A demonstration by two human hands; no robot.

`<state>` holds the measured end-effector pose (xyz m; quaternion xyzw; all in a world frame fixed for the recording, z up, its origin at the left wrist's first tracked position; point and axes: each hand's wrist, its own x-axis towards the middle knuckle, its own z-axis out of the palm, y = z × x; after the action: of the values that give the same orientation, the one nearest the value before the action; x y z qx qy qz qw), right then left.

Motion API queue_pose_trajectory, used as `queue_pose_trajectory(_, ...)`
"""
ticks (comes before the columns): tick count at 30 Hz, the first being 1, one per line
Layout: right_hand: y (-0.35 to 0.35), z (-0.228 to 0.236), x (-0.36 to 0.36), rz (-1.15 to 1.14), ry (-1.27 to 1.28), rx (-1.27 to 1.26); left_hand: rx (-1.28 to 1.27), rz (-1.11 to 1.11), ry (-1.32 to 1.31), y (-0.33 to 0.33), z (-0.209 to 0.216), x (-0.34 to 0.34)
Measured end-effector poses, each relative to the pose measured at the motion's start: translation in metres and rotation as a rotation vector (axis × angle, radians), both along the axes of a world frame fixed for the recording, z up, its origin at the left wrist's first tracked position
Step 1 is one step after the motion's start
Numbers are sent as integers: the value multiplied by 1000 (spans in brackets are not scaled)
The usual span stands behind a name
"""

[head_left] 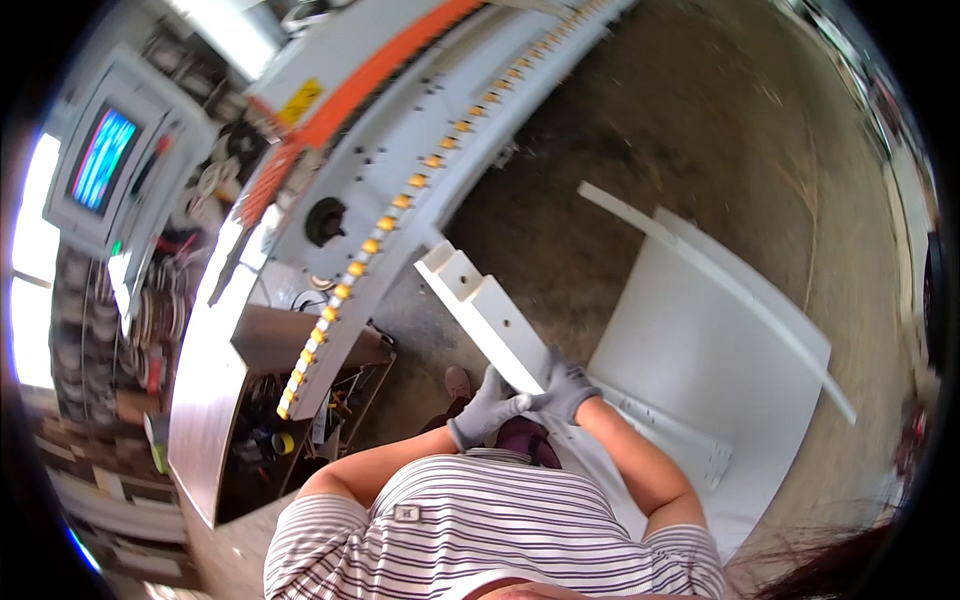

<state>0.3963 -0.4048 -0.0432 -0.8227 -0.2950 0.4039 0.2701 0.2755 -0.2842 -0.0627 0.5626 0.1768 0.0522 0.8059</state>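
Note:
A white notched board [495, 325], long and narrow with two small holes in its upper face, points away from me and to the left. It looks thick; whether it is one piece or several stacked together I cannot tell. Both my hands wear grey gloves and are closed on its near end, close to my body. My left hand [487, 410] grips the near left edge, with the thumb toward the right hand. My right hand [566, 390] wraps the near right corner, and its fingertips are partly hidden. The board's far end is beside the long machine's roller edge.
A long grey machine [425, 120] with a row of yellow rollers [402, 201] and an orange band runs along the left. Its control screen [103, 158] stands far left. A wooden cabinet [207, 425] holds tools. White panels [700, 340] with a long strip [740, 275] lie right.

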Motion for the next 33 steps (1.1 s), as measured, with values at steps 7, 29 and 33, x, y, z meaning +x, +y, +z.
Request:
queue_pose_trajectory(7, 151, 60, -59, 295, -274, 237, -225, 530, -63, 122, 39, -59)
queue_pose_trajectory(29, 281, 61, -94, 449, -460, 18, 1177, 885, 873, 436, 51, -165)
queue_pose_trajectory(33, 228, 54, -51, 380, -425, 49, 1563, 976, 897, 395, 24, -146)
